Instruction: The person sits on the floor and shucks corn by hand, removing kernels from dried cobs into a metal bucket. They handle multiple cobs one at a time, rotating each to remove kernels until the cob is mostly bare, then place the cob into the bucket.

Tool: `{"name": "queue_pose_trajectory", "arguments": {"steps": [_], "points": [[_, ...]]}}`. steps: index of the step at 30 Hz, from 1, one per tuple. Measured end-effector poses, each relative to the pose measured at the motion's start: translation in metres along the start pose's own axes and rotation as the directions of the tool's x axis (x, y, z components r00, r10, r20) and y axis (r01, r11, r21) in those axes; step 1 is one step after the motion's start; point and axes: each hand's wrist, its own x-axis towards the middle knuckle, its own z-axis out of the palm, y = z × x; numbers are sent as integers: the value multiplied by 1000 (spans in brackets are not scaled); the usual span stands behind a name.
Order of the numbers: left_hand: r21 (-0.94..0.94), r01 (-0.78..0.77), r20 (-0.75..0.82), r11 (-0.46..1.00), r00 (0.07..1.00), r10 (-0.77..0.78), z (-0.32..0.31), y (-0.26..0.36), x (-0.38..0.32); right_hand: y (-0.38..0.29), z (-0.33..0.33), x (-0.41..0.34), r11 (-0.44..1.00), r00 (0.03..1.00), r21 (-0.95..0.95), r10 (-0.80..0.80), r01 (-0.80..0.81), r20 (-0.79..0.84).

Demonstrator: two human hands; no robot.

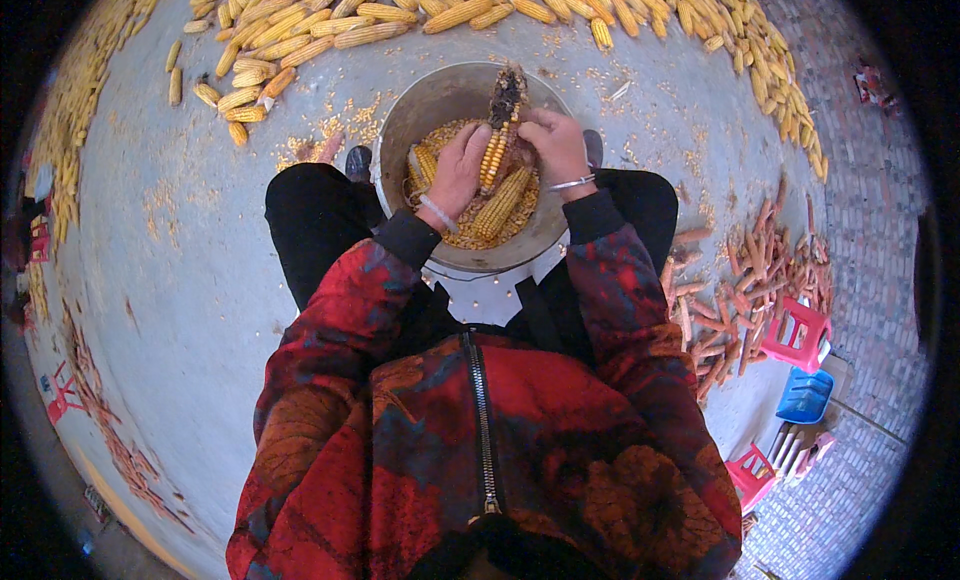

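Note:
My left hand (459, 167) grips a partly shelled corn cob (496, 151) above a round metal bucket (397, 92). Yellow kernels show on the cob's lower part, while its upper end is dark and looks rotten. Close against the cob's right side, my right hand (553, 141) has its thumb and fingers bent; whether it pinches the cob or loose kernels cannot be told. Inside the bucket lie loose corn kernels (459, 239), an ear of corn (504, 205) under my hands and another ear (425, 164) at the left.
Heaped corn ears (367, 25) lie beyond the bucket, curving down both sides. Bare cobs (739, 295) are piled at the right beside a pink plastic stool (799, 336) and a blue plastic scoop (805, 395). Kernels are scattered over the concrete floor (180, 295). My knees flank the bucket.

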Motion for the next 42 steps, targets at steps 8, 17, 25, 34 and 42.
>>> {"name": "queue_pose_trajectory", "arguments": {"steps": [8,17,25,34,42], "points": [[89,-46,40,995,998,42,-4,3,2,2,4,7,991,997,-110,-76,74,-16],[15,-23,33,1000,999,23,-3,2,1,-12,-4,-2,989,990,69,123,-128,67],[39,-30,-4,999,1000,30,0,-1,2,-4,-3,3,993,1000,-114,31,-30,6],[34,-44,49,998,998,42,-5,3,1,-14,-6,4,992,992,49,110,-113,68],[-9,0,48,1000,999,1,-3,-1,1,1,0,9,993,999,-117,11,-17,-46]]}}
